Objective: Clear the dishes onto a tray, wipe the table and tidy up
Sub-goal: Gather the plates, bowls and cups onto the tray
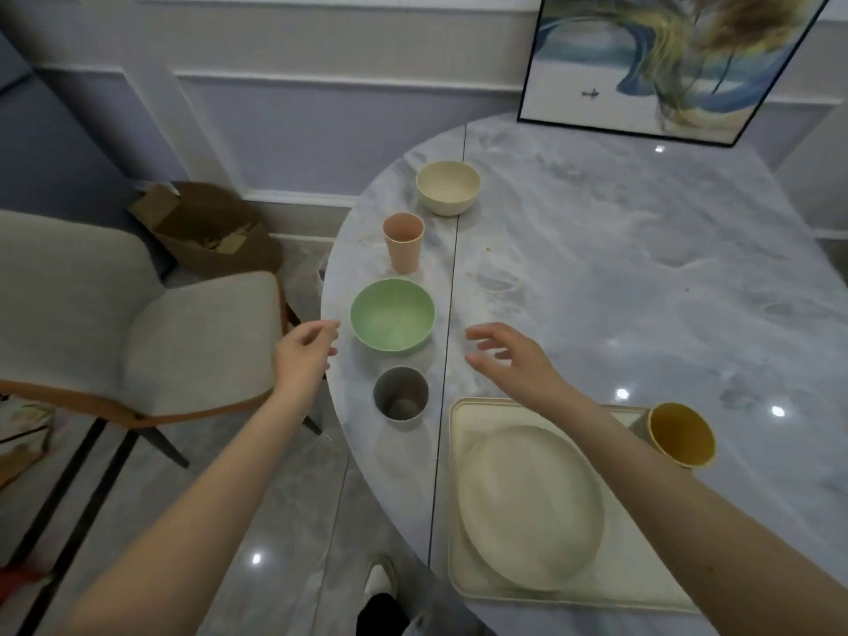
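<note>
A green bowl (392, 314) sits near the left edge of the marble table (642, 277). My left hand (305, 355) hovers just left of it, fingers loosely curled, holding nothing. My right hand (509, 358) hovers to its right, fingers spread, also holding nothing. A grey cup (400, 394) stands just in front of the bowl. Behind it stand a pink cup (404, 241) and a cream bowl (448, 186). A cream tray (468, 576) at the near edge holds a cream plate (527, 507). A yellow cup (682, 433) stands by the tray's far right corner.
A framed painting (665, 62) leans on the wall at the table's back. A grey chair (137, 323) stands left of the table, with an open cardboard box (206, 227) on the floor behind it. Faint ring marks and crumbs (498, 273) show mid-table.
</note>
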